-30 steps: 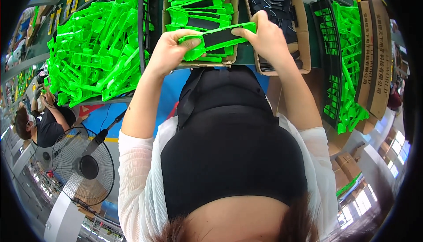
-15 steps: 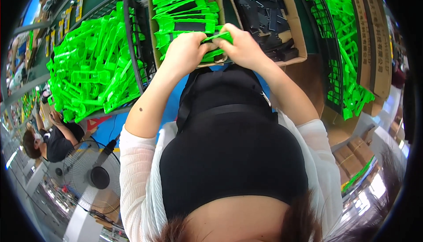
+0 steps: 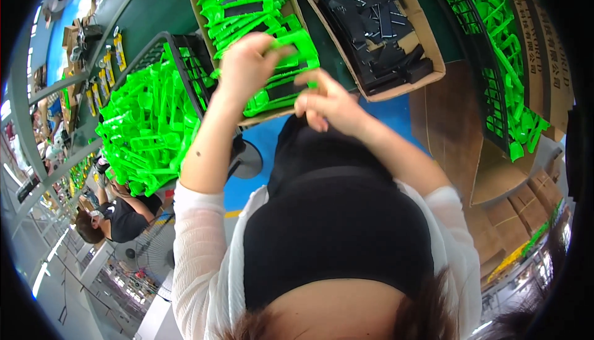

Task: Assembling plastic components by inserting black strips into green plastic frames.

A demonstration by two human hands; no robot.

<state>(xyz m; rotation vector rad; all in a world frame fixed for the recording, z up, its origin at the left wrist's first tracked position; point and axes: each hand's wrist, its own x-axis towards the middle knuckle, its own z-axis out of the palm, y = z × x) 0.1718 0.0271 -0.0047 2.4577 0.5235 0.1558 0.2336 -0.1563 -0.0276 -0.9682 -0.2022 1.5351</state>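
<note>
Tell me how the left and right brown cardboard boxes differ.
The left brown cardboard box holds green plastic frames lying roughly parallel; the right brown cardboard box holds flat black pieces lying jumbled. The left hand partly hides the left box's contents, while no hand covers the right box's. Both stand open.

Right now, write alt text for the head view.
Left hand, fingers blurred, over a cardboard box of green plastic parts, right hand by its near edge. A second box holds black pieces; black baskets of green parts stand either side.
</note>
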